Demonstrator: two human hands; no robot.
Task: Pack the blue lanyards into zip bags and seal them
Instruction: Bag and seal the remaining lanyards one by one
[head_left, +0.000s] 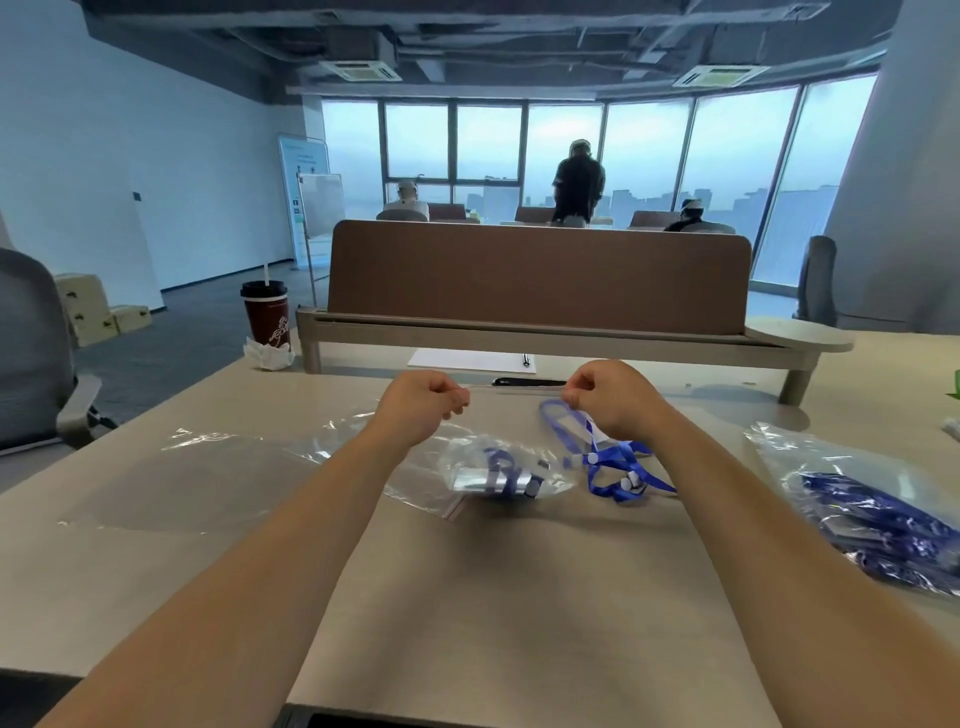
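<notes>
Head view: both hands are raised over the table (467, 597), fingers curled. The left hand (423, 402) and the right hand (608, 400) each pinch one end of the top strip of a clear zip bag (467, 462), which is stretched between them. The bag hangs down toward the near side, and a blue lanyard (501, 475) with a pale clip sits bunched in its bottom.

Just right of the bag, a loose tangle of blue lanyards (615, 470) lies on the table. One loop of it runs up beside the right hand; I cannot tell whether that hand holds it.

To the left, empty clear bags (197, 483) lie flat on the table. On the near right lies a larger plastic bag of lanyards (878, 519).

Farther off, a sheet of paper (467, 360) with a pen (526, 359) on it lies under a brown desk divider (540, 275). A dark red paper cup (264, 317) stands at the far left corner, crumpled tissue (267, 356) at its base. People are at desks by the far windows.
</notes>
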